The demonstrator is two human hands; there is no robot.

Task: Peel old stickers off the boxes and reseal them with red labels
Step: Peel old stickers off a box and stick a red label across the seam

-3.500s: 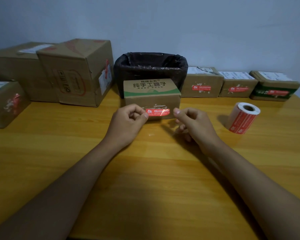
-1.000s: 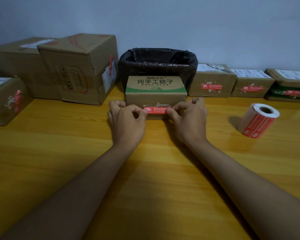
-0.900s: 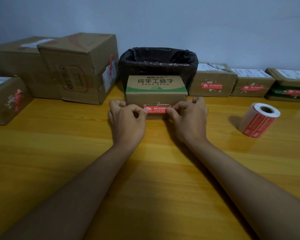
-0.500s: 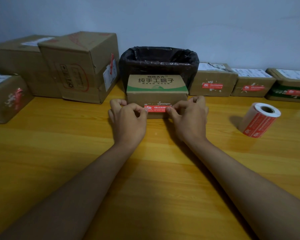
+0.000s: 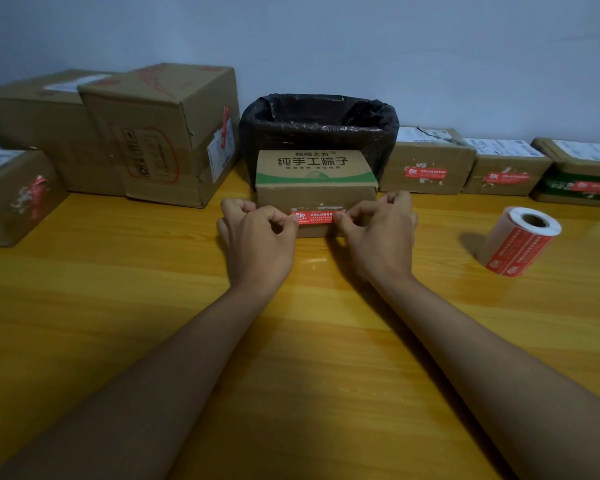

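While I watch from the head camera, both forearms reach up from the bottom of the frame to a small cardboard box (image 5: 316,188) standing at the centre of the yellow wooden counter (image 5: 118,306). Its top carries green print and Chinese characters. A red label (image 5: 315,217) lies across its front face, about halfway down.

My left hand (image 5: 257,237) has its thumb tip pressed on the left end of the label, with the other fingers curled toward the box's left edge. My right hand (image 5: 378,233) mirrors it, with the thumb tip on the label's right end and the fingers curled by the box's right edge. Neither hand is closed around the box; the thumbs press the label flat.

Just behind the box, touching or nearly touching it, sits a bin lined with a black bag (image 5: 317,123). At right of centre a roll of red labels (image 5: 520,240) lies tilted on the counter, well apart from the hands.

Along the wall at upper right stand three small boxes in a row (image 5: 499,168), each with a red label on its front. At upper left are two large cardboard boxes (image 5: 153,133), and at the left edge a smaller box (image 5: 11,199) with a torn red sticker.
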